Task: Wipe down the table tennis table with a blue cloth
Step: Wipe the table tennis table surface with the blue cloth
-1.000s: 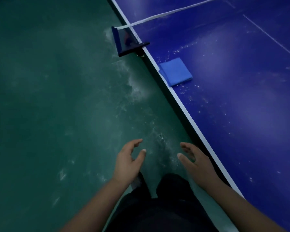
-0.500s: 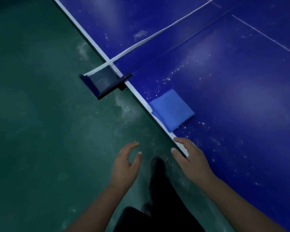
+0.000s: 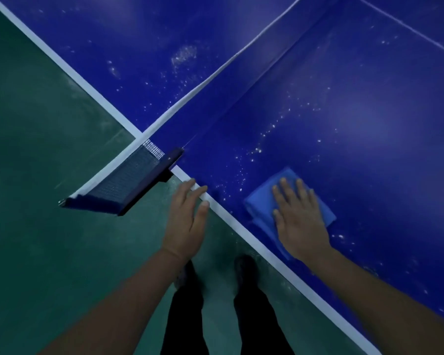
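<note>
A folded blue cloth (image 3: 260, 208) lies on the blue table tennis table (image 3: 369, 149), close to its white side edge. My right hand (image 3: 297, 216) lies flat on the cloth with fingers straight and spread, covering its middle. My left hand (image 3: 187, 216) is open, its fingertips touching the white edge line of the table just beside the net post. White dust specks are scattered over the table surface around the cloth and past the net.
The net (image 3: 215, 80) runs across the table, and its dark post and clamp (image 3: 128, 185) jut out over the green floor (image 3: 49, 175) left of my left hand. My legs and shoes (image 3: 244, 267) stand by the table edge.
I have stepped closer to the table. My right hand moved from the table's edge onto the cloth and lies flat on it. My left hand rose to the white edge line.
</note>
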Demonstrator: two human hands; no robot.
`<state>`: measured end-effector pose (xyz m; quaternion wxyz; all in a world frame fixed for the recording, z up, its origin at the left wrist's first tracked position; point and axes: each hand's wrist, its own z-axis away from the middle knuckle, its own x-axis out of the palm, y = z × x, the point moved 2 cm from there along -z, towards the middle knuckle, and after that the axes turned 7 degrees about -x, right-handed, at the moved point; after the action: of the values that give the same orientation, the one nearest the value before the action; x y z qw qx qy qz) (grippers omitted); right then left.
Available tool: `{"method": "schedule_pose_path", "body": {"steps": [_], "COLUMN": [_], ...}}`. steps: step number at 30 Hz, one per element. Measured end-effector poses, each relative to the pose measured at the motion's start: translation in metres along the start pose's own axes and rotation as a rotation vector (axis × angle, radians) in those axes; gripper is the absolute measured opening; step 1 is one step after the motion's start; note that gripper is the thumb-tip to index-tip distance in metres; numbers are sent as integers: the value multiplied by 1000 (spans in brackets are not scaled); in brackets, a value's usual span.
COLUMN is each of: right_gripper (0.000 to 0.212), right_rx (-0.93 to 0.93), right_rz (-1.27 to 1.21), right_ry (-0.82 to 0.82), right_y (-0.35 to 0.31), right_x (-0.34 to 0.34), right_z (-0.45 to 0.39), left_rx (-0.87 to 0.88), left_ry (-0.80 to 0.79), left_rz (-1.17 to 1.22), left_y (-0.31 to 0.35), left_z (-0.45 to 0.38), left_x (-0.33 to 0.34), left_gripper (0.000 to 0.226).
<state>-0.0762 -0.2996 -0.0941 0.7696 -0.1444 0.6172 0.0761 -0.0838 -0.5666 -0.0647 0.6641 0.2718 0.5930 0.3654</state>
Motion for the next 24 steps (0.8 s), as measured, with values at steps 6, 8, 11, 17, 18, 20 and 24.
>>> {"method": "schedule_pose_path", "body": {"steps": [6,8,11,17,18,20,24], "right_gripper": [63,59,57,58,59,63,58], "right_rx": [566,371,98,636,688,620,46], "right_rz": [-79,-22,6,-75,-102,-98,28], "right_ry": [191,164,61,210,239,249,139], "right_y": [-20,-63,-55,36,24,-22,-85], "right_x": [-8,0,3,-26,-27,-24,-4], "right_z": [-51,-53,-49,-121,-136,-152,-127], "left_rx": [118,166,235,269,253,230,183], "left_ry": [-14,-26,-74,-55,-47,-40,-34], "left_rz": [-89,-135,-209,-345,-362,-389,-395], "left_y": [-30,-39,-47,-45,-45,-46,-45], "left_z": [-36,-38,-39,-37,-38,-37,-28], "left_x": [-24,-32,-40,-56,-57,-59,-58], "left_gripper": [46,46,51,52,53,54,56]}}
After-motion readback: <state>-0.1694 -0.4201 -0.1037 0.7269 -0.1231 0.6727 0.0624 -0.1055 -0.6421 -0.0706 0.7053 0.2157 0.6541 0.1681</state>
